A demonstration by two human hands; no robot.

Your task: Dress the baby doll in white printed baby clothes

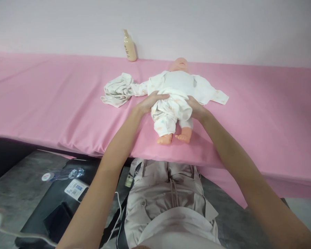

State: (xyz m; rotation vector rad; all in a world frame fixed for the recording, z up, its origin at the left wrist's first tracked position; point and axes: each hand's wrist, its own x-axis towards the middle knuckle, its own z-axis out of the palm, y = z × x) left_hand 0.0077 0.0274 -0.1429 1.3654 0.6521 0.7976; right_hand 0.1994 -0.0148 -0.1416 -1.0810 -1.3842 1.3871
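A baby doll (181,64) lies on its back with its head toward the wall and bare feet toward me. It wears a white top (180,82) with the sleeves spread out. Patterned white baby pants (168,112) are bunched about its hips and legs, and both feet stick out below. My left hand (153,101) grips the waist of the pants on the left side, thumb on top. On the right side, my right hand (196,108) holds the same waist, its fingers partly hidden by the cloth.
A crumpled patterned cloth (118,89) lies by the doll's left-side sleeve on the pink sheet (54,103). Against the wall stands a pump bottle (130,47). Below the table edge, a dark seat (41,211) carries a plastic bottle (63,174) and a white labelled item (75,189).
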